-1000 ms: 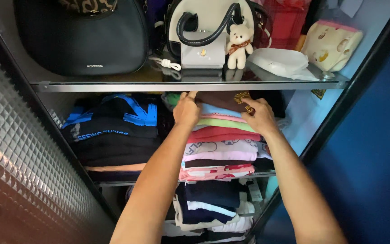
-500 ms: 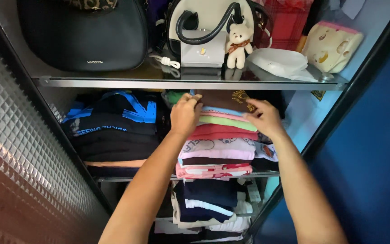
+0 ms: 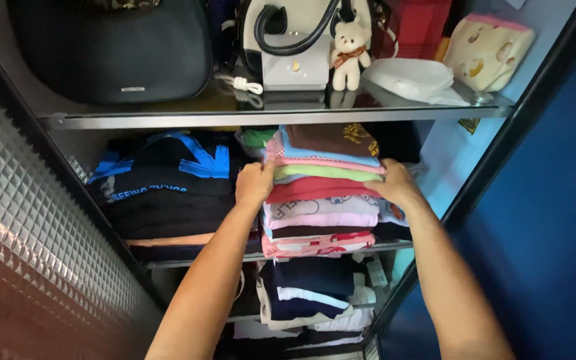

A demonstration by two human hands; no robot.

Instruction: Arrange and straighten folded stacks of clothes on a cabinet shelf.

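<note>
gripping the stack of folded clothes [image 3: 325, 193] from both sides, the two hands work at the middle shelf [image 3: 395, 245] of an open wardrobe. the left hand [image 3: 255, 185] is closed against the left face of the stack, fingers curled onto the folds just below the pink layer. the right hand [image 3: 396, 185] is pressed to the right face at the same height, fingers curled around the red and green layers. the stack sits toward the right end of the middle shelf, at its front edge, and its top layers, a brown garment [image 3: 331, 138] over blue and pink ones, lean forward past the lower layers. a pile of dark clothes [image 3: 165, 193] with blue markings occupies the left end of the same shelf, just beside the left hand. on the glass shelf [image 3: 168, 121] above stand a black handbag [image 3: 111, 47] at the left, a white handbag [image 3: 295, 40] and a small toy bear [image 3: 348, 47] near the centre, and a yellow pouch [image 3: 488, 53] at the right end. more folded clothes [image 3: 308, 297] lie on the shelf below.
</note>
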